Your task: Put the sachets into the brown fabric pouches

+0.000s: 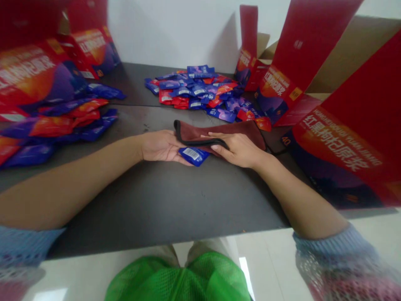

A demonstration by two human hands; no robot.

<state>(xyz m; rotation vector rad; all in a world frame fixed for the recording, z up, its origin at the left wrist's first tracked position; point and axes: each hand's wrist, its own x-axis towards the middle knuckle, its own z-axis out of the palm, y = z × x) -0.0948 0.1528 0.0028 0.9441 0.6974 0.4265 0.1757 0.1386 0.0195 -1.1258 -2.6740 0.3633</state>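
Observation:
A small blue sachet (193, 156) with a white barcode label lies at the fingers of my left hand (163, 147). That hand is turned palm up, and the sachet's upper part is under the edge of a brown cloth (247, 130) with black trim. My right hand (239, 148) grips the folded cloth, its fingers on top and the thumb by the near edge. The two hands nearly meet above the dark table (188, 200).
A heap of blue and red sachets (197, 90) lies at the back middle. More sachets (59, 125) are piled at the left by printed red boxes (34, 71). Open boxes (347, 150) line the right side, one close to my right forearm. The table's near edge is in front of my lap.

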